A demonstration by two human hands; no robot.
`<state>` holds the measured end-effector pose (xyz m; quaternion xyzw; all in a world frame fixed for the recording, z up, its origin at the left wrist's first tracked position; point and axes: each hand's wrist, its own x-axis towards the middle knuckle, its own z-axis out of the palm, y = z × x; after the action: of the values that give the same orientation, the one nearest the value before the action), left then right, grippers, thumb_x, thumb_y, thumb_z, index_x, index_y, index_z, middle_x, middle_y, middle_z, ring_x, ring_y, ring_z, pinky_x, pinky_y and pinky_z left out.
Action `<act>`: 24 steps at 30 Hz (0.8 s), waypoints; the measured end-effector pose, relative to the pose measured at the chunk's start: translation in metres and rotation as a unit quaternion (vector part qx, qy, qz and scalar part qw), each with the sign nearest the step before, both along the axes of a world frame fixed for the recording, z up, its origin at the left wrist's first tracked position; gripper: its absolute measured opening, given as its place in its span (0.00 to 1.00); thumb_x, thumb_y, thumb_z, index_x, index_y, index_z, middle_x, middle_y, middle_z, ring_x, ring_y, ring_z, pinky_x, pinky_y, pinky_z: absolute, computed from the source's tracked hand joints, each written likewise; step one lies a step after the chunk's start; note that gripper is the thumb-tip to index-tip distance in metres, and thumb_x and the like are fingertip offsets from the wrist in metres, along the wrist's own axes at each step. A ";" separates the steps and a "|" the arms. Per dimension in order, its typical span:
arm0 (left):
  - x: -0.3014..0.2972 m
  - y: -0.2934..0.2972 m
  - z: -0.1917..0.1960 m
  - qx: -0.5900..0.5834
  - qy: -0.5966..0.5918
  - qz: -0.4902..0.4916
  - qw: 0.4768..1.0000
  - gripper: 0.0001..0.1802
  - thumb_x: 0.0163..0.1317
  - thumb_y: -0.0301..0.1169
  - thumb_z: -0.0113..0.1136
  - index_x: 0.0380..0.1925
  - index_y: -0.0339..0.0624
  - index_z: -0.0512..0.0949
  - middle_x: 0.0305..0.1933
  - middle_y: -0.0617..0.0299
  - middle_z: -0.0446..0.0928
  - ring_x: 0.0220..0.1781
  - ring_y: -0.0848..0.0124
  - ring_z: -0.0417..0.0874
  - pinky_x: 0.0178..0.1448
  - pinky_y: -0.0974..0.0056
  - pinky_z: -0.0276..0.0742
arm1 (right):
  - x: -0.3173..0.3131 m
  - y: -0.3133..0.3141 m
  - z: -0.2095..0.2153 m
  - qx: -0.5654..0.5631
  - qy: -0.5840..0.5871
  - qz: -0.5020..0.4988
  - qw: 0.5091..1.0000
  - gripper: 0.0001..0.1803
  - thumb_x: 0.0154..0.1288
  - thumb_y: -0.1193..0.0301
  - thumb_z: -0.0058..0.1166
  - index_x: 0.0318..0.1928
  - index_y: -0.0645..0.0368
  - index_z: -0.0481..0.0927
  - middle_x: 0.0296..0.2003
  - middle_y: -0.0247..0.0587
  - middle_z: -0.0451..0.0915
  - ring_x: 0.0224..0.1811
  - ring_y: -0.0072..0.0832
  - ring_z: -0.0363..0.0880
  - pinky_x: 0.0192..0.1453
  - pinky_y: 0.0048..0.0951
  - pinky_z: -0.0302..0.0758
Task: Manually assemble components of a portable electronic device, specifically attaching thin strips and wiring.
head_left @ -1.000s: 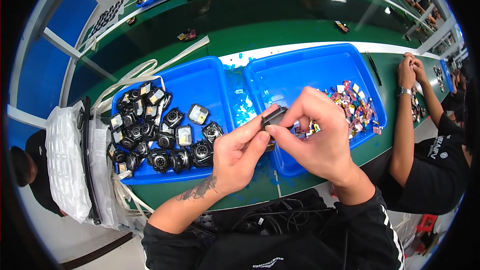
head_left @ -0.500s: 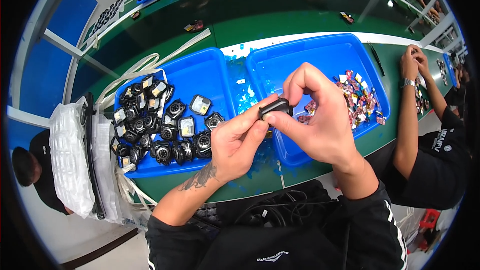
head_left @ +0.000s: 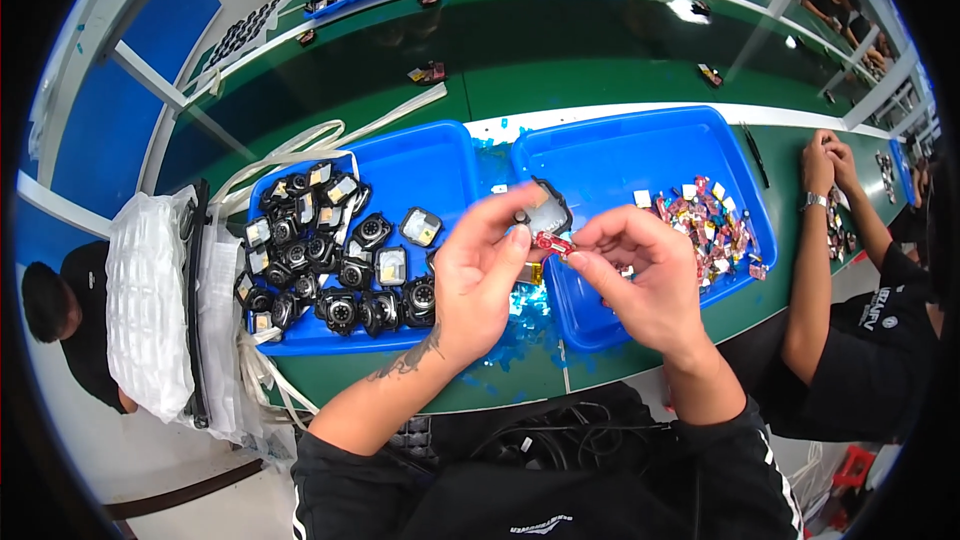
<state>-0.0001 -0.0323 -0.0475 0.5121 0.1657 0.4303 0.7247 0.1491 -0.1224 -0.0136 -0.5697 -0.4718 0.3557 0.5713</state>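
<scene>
Over the gap between two blue trays, my left hand [head_left: 480,285] is closed on a black smartwatch case [head_left: 548,212], its pale inner side facing me. A small red circuit board [head_left: 553,243] lies just below the case, between my two hands. The fingertips of my right hand [head_left: 645,285] pinch the board's right end. My left thumb is close to its other end; whether the thumb touches it I cannot tell. Below my left fingers, a small yellowish piece [head_left: 530,273] shows, partly hidden.
The left blue tray [head_left: 440,155] holds many black watch cases. Small red and coloured parts [head_left: 710,230] lie in the right blue tray [head_left: 610,140]. Black tweezers [head_left: 756,155] rest beside it. Blue film scraps [head_left: 520,330] litter the green table. A co-worker's hands [head_left: 828,155] work at right.
The watch case, edge-on in both hands before, has turned to show its inner side. My right hand has let go of it and now pinches the red circuit board. The whole view has shifted slightly.
</scene>
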 end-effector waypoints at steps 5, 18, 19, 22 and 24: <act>-0.008 0.009 0.015 0.414 0.170 0.051 0.893 0.21 0.59 0.14 0.59 0.54 0.35 0.79 0.54 0.45 0.77 0.50 0.60 0.84 0.50 0.65 0.82 | 0.006 0.002 0.004 0.020 0.042 -0.004 0.999 0.08 0.62 0.83 0.59 0.42 0.67 0.80 0.38 0.37 0.81 0.42 0.19 0.81 0.46 0.21 0.82; -0.011 -0.001 0.020 0.207 0.218 -0.024 0.953 0.09 0.63 0.19 0.60 0.43 0.32 0.83 0.46 0.52 0.83 0.45 0.70 0.84 0.48 0.68 0.80 | 0.024 -0.002 0.006 -0.038 0.140 0.083 0.986 0.07 0.62 0.81 0.61 0.39 0.66 0.79 0.36 0.34 0.78 0.35 0.13 0.75 0.36 0.14 0.75; -0.010 -0.001 0.013 0.142 0.179 -0.039 0.973 0.09 0.66 0.21 0.58 0.44 0.30 0.83 0.47 0.54 0.83 0.46 0.72 0.83 0.50 0.68 0.80 | 0.022 -0.003 0.005 -0.061 0.133 0.072 0.987 0.08 0.61 0.81 0.62 0.40 0.65 0.78 0.36 0.34 0.78 0.35 0.14 0.75 0.37 0.14 0.75; -0.008 0.000 0.005 0.064 0.138 -0.071 0.986 0.10 0.67 0.24 0.59 0.46 0.32 0.83 0.45 0.56 0.83 0.44 0.76 0.83 0.47 0.70 0.80 | 0.006 -0.002 0.005 0.012 0.113 0.008 0.994 0.11 0.60 0.83 0.62 0.43 0.65 0.78 0.34 0.34 0.79 0.33 0.13 0.75 0.36 0.14 0.74; -0.009 -0.003 0.007 0.030 0.151 -0.086 0.984 0.12 0.67 0.24 0.59 0.48 0.31 0.82 0.49 0.55 0.81 0.47 0.76 0.82 0.50 0.70 0.80 | -0.001 0.000 -0.001 0.040 0.010 -0.029 0.999 0.14 0.59 0.83 0.62 0.45 0.65 0.77 0.33 0.34 0.79 0.31 0.13 0.75 0.35 0.14 0.74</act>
<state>-0.0087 -0.0350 -0.0405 0.6055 0.2154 0.2886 0.7097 0.1485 -0.1228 -0.0141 -0.5567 -0.4631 0.3254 0.6080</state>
